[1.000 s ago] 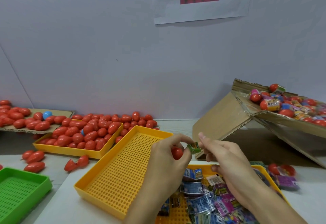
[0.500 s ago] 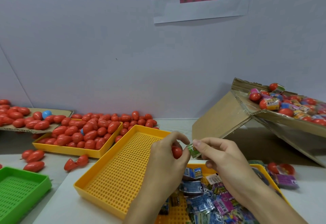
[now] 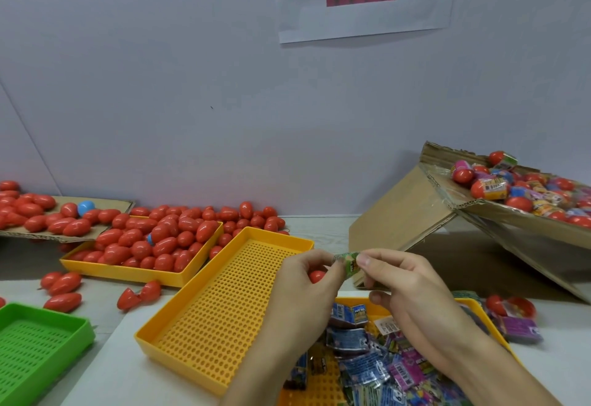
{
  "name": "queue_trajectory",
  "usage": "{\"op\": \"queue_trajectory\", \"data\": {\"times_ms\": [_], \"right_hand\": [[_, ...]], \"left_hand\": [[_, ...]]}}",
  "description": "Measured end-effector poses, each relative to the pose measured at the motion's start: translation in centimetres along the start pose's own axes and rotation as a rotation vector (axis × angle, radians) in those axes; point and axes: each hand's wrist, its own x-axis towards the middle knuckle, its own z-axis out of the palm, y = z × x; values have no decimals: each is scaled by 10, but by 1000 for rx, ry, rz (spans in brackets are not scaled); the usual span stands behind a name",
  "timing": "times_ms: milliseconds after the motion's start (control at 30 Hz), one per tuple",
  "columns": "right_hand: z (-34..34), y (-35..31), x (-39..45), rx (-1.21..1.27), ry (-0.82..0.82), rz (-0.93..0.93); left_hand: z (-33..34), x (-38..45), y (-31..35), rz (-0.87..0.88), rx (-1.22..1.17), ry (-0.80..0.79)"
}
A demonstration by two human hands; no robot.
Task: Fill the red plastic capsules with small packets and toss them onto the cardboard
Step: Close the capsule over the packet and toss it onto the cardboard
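Left hand (image 3: 305, 281) curls round a red capsule (image 3: 317, 276) (mostly hidden), both hands' fingertips pinching a green packet (image 3: 348, 263), right hand (image 3: 412, 290).

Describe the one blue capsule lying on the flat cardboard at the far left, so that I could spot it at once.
Start at the flat cardboard sheet on the far left of the table, against the wall, heaped with red capsules. Near its right end, toward the wall, lies the blue capsule. It is round and light blue, while its neighbours there are red and mostly elongated.
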Motion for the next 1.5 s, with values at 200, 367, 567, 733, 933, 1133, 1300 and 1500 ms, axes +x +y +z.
{"op": "queue_trajectory", "data": {"times_ms": [200, 367, 567, 733, 933, 1133, 1300, 1500], "right_hand": [[2, -4, -2, -76, -25, 30], [1, -3, 0, -161, -11, 83], [0, -1, 2, -188, 67, 58], [1, -3, 1, -242, 79, 27], [-2, -4, 2, -241, 92, 69], [-5, -6, 7, 368, 248, 298], [3, -13, 0, 592, 72, 353], [6, -12, 1, 581, -46, 338]], "left_hand": [[3, -1, -6, 109, 166, 57], [3, 0, -6, 109, 186, 154], [6, 0, -6, 121, 340, 123], [5, -1, -10, 194, 499, 76], [5, -3, -7, 175, 418, 63], [3, -2, -5, -82, 21, -7], [4, -1, 1, -308, -364, -5], [-1, -1, 7, -440, -769, -122]]}}
